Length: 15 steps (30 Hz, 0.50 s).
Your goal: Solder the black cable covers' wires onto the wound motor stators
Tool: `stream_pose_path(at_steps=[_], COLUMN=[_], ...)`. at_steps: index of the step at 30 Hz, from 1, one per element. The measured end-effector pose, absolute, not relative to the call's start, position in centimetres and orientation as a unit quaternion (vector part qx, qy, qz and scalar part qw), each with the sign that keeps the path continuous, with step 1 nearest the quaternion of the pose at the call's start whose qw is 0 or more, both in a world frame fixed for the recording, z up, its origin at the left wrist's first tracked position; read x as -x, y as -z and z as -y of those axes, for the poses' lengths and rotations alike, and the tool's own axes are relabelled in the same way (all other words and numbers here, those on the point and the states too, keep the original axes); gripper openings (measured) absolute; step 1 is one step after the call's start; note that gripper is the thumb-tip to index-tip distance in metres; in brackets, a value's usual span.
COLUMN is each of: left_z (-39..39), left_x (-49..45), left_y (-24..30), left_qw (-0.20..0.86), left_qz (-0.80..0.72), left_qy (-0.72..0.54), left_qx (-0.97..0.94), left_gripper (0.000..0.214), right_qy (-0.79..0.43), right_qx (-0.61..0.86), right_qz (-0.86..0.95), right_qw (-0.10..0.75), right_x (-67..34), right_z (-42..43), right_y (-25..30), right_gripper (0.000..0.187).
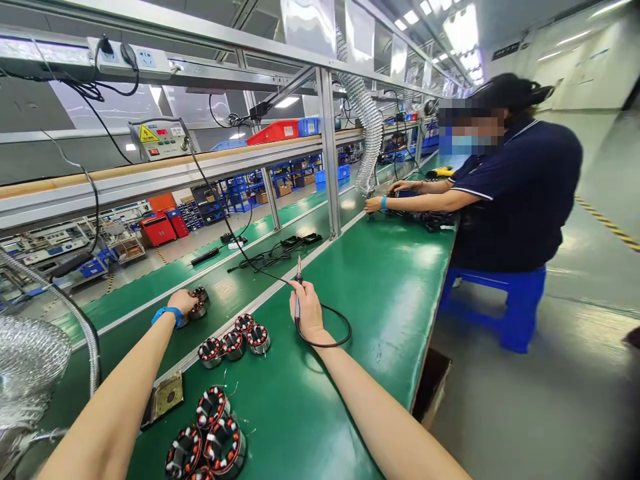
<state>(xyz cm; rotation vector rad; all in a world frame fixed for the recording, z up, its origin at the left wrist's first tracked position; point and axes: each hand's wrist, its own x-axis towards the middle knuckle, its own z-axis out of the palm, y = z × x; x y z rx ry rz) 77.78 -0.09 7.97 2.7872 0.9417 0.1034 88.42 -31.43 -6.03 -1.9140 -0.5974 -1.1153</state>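
My left hand [183, 304], with a blue wristband, reaches to a few motor stators [199, 309] on the belt strip beyond the metal rail. Its fingers are closed at one stator, partly hidden behind the hand. My right hand [309, 311] is wrapped round a soldering iron [299, 293], held upright above the green bench with its tip up. The iron's black cable [345, 333] loops round my wrist. Between my arms stands a group of several wound stators [233, 345]. Nearer to me is another group of stators [225, 445] with red-brown windings and loose wire ends.
A square metal plate [169, 397] lies left of the stators. The soldering station [161, 139] sits on the shelf above. Black cables [285, 250] lie along the strip. A silver duct [30, 367] stands at left. A co-worker [520, 180] sits farther along the bench, handling cables.
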Motion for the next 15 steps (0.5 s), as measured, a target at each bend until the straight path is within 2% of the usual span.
stream_pose_path(at_steps=[7,15], left_z=[-4.3,-8.6], left_x=[-80.5,-81.1], left_y=[-5.4,-4.2], left_qw=[-0.01,-0.012], left_qz=[-0.332,-0.315], left_qy=[0.017,0.024], left_qx=[-0.943,-0.949], left_gripper=[0.026,0.025], right_qy=[0.447,0.439], right_qx=[0.773,0.777], right_qz=[0.221,0.225], right_qw=[0.392,0.392], right_x=[-88.9,-89.0], right_z=[31.3,31.3], right_y=[6.4,6.6], right_gripper=[0.036,0.036])
